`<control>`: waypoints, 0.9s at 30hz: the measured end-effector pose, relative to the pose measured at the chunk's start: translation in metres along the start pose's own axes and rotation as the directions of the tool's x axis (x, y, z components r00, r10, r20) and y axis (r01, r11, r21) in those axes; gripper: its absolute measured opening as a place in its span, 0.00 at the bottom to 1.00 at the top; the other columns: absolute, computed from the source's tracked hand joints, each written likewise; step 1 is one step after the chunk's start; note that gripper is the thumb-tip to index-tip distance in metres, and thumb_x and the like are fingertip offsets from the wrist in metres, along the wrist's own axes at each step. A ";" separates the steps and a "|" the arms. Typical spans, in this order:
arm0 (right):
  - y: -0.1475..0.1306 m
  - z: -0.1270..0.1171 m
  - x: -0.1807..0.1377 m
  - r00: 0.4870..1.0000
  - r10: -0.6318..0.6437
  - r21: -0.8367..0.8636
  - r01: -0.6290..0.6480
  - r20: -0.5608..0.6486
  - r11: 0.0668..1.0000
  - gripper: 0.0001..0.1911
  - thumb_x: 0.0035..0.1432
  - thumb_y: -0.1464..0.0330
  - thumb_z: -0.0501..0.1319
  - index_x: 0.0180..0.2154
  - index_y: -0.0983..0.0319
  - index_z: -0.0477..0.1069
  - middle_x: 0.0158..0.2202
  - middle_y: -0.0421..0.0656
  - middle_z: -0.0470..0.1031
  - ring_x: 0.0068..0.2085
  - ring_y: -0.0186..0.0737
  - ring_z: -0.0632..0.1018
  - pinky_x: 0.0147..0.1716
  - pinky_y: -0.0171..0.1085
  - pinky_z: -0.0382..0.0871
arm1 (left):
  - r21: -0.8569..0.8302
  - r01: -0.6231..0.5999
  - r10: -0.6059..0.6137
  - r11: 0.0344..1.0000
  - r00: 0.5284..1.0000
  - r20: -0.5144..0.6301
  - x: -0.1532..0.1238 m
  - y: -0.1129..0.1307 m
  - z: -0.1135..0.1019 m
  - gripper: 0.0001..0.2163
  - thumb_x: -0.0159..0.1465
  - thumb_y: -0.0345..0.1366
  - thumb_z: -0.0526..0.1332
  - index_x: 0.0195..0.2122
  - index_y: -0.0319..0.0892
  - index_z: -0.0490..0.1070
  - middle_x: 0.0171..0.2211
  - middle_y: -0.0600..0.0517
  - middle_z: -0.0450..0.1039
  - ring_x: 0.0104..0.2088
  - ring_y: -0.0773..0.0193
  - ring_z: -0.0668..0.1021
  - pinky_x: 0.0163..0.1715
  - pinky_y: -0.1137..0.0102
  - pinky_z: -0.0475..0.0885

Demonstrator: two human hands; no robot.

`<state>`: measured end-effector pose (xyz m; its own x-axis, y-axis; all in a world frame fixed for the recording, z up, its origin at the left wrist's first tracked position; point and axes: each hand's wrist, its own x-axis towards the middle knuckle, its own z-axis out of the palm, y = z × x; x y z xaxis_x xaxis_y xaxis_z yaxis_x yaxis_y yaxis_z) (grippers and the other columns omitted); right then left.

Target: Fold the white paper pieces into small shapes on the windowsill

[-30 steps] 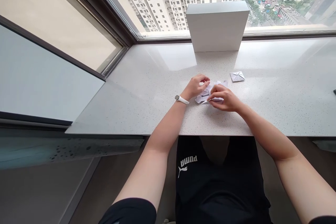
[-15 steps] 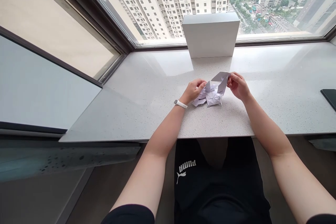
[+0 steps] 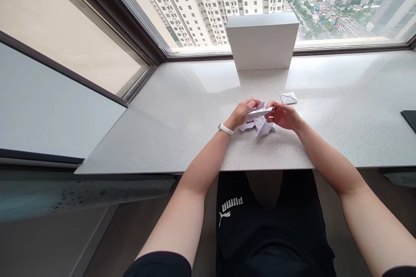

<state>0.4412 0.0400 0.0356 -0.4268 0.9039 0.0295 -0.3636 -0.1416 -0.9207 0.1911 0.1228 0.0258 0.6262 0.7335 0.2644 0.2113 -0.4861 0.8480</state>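
Folded paper (image 3: 260,113) held by left hand (image 3: 242,111) and right hand (image 3: 283,115) over tabletop (image 3: 182,134); paper packet (image 3: 288,98) set beyond right hand.

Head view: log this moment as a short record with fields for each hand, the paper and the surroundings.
Left hand: at the left side of the folded paper, grip partly hidden
Right hand: fingers pinching the paper's right side
Folded paper: white, creased, several points sticking out
Small paper packet: flat on the counter, just beyond the right hand
White box: upright by the window
Wristband: white, on the left wrist
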 end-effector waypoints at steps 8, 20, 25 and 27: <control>-0.023 -0.060 -0.004 0.770 -0.429 -0.590 0.087 -0.472 0.803 0.15 0.70 0.52 0.73 0.46 0.51 0.74 0.40 0.41 0.78 0.37 0.43 0.77 0.37 0.43 0.76 | 0.083 -0.043 0.041 0.996 0.999 0.024 0.002 -0.002 0.002 0.31 0.79 0.70 0.62 0.49 0.44 0.88 0.50 0.40 0.90 0.51 0.46 0.87 0.52 0.55 0.81; -0.013 -0.108 -0.008 0.685 -0.471 -0.794 -0.271 -0.556 0.544 0.12 0.72 0.60 0.69 0.53 0.52 0.72 0.38 0.41 0.80 0.40 0.49 0.79 0.48 0.50 0.78 | 0.108 -0.050 0.050 0.993 0.999 -0.001 0.003 -0.002 -0.001 0.33 0.78 0.72 0.62 0.50 0.45 0.88 0.50 0.39 0.91 0.51 0.46 0.88 0.54 0.53 0.83; -0.012 -0.107 -0.008 0.706 -0.449 -0.826 -0.367 -0.547 0.428 0.09 0.71 0.62 0.69 0.50 0.55 0.75 0.43 0.46 0.82 0.44 0.52 0.80 0.55 0.54 0.79 | 0.119 -0.057 0.056 0.991 0.998 0.008 0.003 -0.002 0.000 0.32 0.79 0.71 0.62 0.50 0.45 0.88 0.50 0.40 0.90 0.50 0.46 0.88 0.53 0.53 0.82; -0.010 -0.110 -0.006 0.703 -0.462 -0.836 -0.391 -0.541 0.384 0.08 0.70 0.62 0.69 0.48 0.55 0.75 0.44 0.48 0.81 0.46 0.54 0.80 0.57 0.55 0.79 | 0.124 -0.054 0.054 0.991 0.999 0.008 0.003 -0.002 0.000 0.32 0.79 0.71 0.62 0.49 0.45 0.88 0.49 0.40 0.90 0.50 0.47 0.87 0.52 0.54 0.82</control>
<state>0.5389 0.0804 0.0020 0.3159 0.9190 0.2357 0.7201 -0.0705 -0.6903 0.1926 0.1254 0.0248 0.6430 0.7022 0.3058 0.2685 -0.5806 0.7687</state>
